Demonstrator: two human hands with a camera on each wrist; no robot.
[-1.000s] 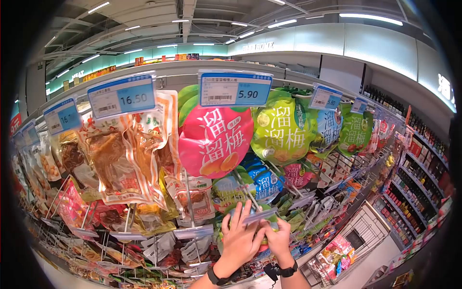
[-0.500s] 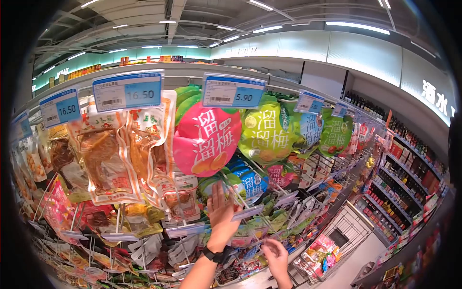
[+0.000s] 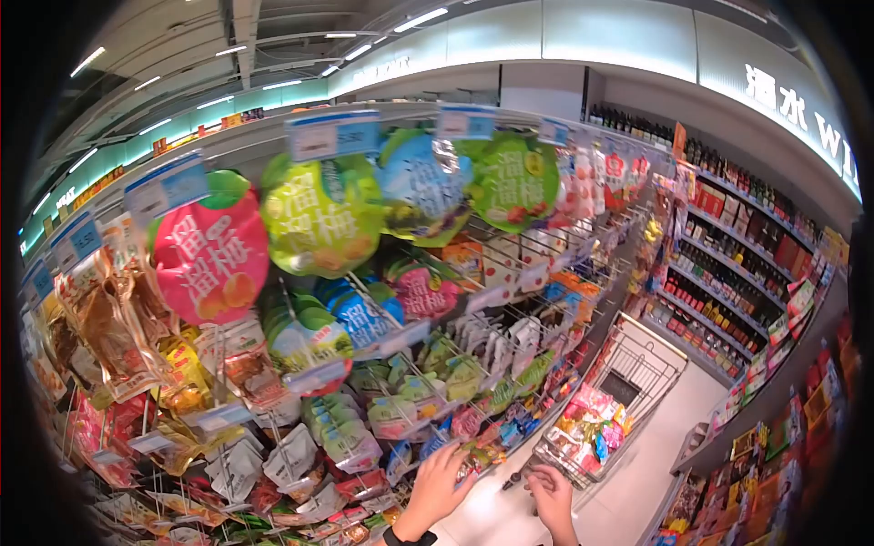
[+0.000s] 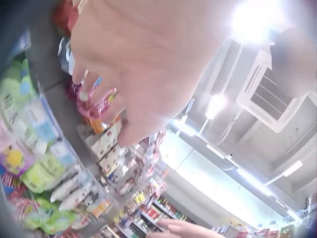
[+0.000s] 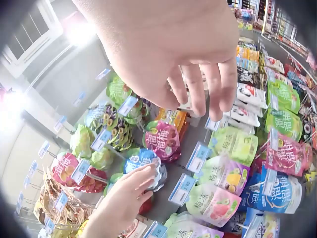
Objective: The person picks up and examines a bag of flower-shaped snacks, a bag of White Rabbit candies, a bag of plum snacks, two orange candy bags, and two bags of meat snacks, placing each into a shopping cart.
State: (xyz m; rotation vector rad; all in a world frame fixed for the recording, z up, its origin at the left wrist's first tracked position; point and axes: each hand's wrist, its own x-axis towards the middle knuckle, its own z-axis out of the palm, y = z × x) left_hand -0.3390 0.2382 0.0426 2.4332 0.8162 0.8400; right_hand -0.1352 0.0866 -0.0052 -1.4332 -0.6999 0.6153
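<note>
In the head view my left hand [image 3: 439, 484] hovers at the lower middle, fingers loosely spread, in front of the lower rows of hanging snack packs. To its right my right hand [image 3: 552, 502] hangs over the floor near the cart [image 3: 669, 357], its fingers bent loosely with nothing in them. The left wrist view shows the left hand [image 4: 143, 59] with relaxed fingers and no item. Seen from the right wrist, the right hand [image 5: 173, 54] has its fingers hanging down, empty. Above are a pink pack [image 3: 209, 255], a green pack [image 3: 323, 218] and a blue pack [image 3: 360, 314] on hooks.
Colourful packs fill the cart's near end. Price tags [image 3: 332, 135] stick out at the hook ends. Bottle shelves [image 3: 719, 273] stand behind the cart, and another goods rack [image 3: 756, 473] lines the right side. Pale floor [image 3: 637, 510] shows between the racks.
The head view has turned to the right, so the rack sits further left. Both hands have come away from the hanging packs and lowered; they were together at a hook one second ago.
</note>
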